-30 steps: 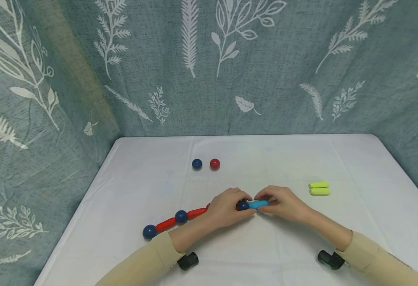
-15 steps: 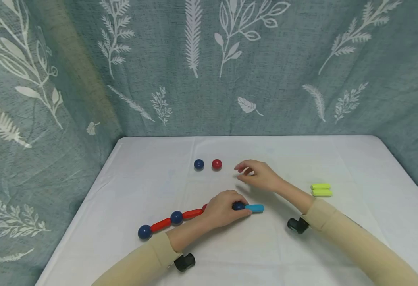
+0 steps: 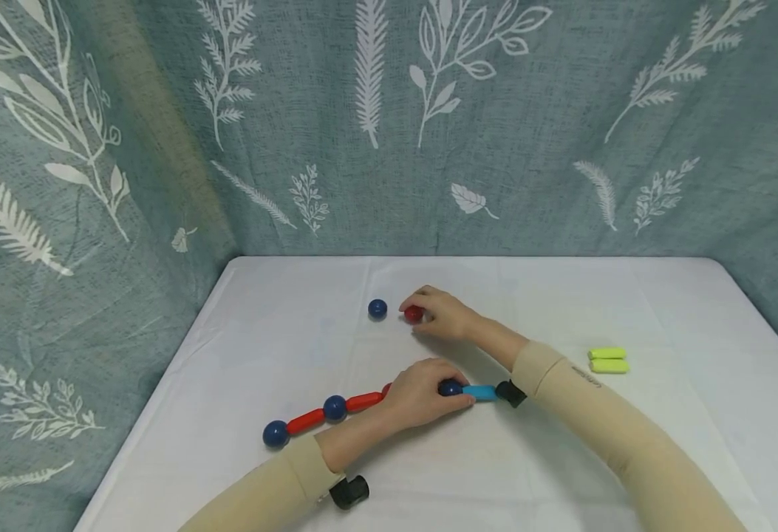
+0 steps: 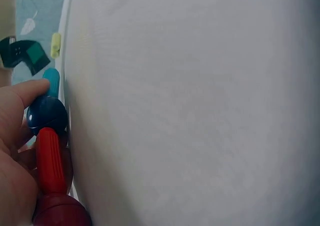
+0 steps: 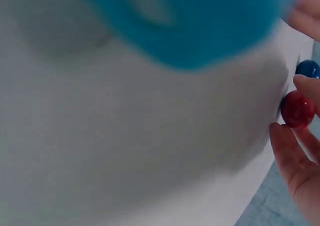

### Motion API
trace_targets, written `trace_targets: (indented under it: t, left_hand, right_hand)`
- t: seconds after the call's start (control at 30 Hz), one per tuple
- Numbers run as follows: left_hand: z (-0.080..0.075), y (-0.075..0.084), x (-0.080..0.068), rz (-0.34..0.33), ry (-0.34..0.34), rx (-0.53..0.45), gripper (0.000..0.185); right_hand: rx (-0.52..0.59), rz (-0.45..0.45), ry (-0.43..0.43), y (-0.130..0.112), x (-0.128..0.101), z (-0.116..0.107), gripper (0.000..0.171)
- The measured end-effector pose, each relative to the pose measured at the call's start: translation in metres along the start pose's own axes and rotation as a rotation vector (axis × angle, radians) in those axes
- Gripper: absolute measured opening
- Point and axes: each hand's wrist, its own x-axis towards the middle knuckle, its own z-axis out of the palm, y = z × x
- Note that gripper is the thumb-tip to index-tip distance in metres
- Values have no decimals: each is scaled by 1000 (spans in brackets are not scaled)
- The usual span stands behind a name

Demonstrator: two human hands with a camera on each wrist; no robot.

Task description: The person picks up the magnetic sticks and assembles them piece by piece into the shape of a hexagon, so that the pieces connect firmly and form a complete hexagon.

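Note:
A chain of red rods and balls (image 3: 305,422) lies slanted across the white table, ending at the right in a light blue rod (image 3: 477,392). My left hand (image 3: 418,395) grips the chain near that end, around a navy ball (image 4: 47,115) and a red rod (image 4: 50,161). Its palm hides part of the chain from above. Farther back, my right hand (image 3: 447,316) has its thumb and fingers curled round a loose red ball (image 5: 297,109) on the table. In the right wrist view the light blue rod (image 5: 200,25) looms blurred, close to the camera.
A loose navy ball (image 3: 377,309) sits just left of the red one. Two yellow-green rods (image 3: 608,360) lie side by side at the right. The right wrist camera (image 3: 511,393) is close to the light blue rod's end. A patterned curtain (image 3: 335,133) hangs behind the table.
My right hand has let go of the light blue rod, moved back and left, and closed round the loose red ball. My left hand keeps its grip on the chain.

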Motion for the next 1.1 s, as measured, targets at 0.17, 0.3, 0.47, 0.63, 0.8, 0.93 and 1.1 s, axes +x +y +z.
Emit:
trace_targets:
  t: [0.17,0.3,0.47,0.63,0.8,0.93,1.1]
  left_hand:
    - [1,0,1,-23,-14,6,18]
    - [1,1,2,-47,-29,-2,19]
    - [1,0,2,-39,-30,-13,20]
    - [2,-1,3,-30,-30,-26,21]
    - [3,-3,4,-20,-13,-50,21]
    - [3,-3,5,-21,10,-62,21]
    - [3,-3,8,-25,27,-54,21]
  right_hand:
    - [-43,16,31,7,-23,-1,26]
    - [-2,43,69,16,-53,-7,27]
    - [118,117,93,27,-93,-13,33]
    - [203,214,100,33,-130,-16,36]
    - [279,275,103,33,-158,-15,37]
    - [364,276,97,28,-171,-14,39]
    - [426,242,54,26,-177,-11,39]
